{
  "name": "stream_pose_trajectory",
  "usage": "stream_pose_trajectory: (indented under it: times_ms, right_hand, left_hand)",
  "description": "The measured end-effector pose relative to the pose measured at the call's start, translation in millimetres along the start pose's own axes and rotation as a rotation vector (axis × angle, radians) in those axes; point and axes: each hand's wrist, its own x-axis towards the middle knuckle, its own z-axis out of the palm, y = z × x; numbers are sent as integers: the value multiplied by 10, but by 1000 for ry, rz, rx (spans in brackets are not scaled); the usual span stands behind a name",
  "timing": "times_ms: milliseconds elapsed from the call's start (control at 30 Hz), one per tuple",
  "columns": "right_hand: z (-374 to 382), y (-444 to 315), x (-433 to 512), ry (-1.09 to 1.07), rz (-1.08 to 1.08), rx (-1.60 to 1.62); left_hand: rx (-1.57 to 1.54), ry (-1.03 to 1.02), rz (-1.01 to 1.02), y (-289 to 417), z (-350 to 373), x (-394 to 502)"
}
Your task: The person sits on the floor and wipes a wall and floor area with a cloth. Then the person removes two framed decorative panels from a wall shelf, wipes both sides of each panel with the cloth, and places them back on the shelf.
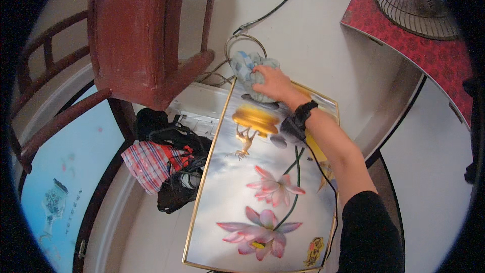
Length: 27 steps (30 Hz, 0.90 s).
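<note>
My right hand is closed on a crumpled, pale grey-green and blue cloth. The cloth lies against the far left corner of a gold-framed picture, which shows pink lotus flowers, a golden deer and dark stones. A black device is strapped at my right wrist, and a thin black cable runs from it along the picture's right side. My forearm crosses above the picture's right edge. My left hand is out of view.
A red-brown wooden chair stands at upper left. Beside the picture lie black bags and a plaid bag. A cable trails over the floor. At upper right, a fan rests on a red patterned tabletop.
</note>
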Motion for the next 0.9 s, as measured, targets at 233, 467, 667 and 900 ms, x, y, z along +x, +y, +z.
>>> stream_pose_trajectory:
  times_ms: [233, 467, 667, 900]
  right_hand:
    - [-325, -1321, -2112, -190, -748, 185]
    - [-210, -301, -1440, -56, -275, 121]
    - [-463, 1428, -1271, -90, 90, -77]
    - [-566, 1455, -2138, -88, 405, 0]
  left_hand:
    - [29, 0, 31, -15, -31, -88]
    - [40, 8, -12, -122, 108, -312]
    - [-34, 14, -81, -325, 379, -908]
    - [201, 107, -50, -411, 380, -791]
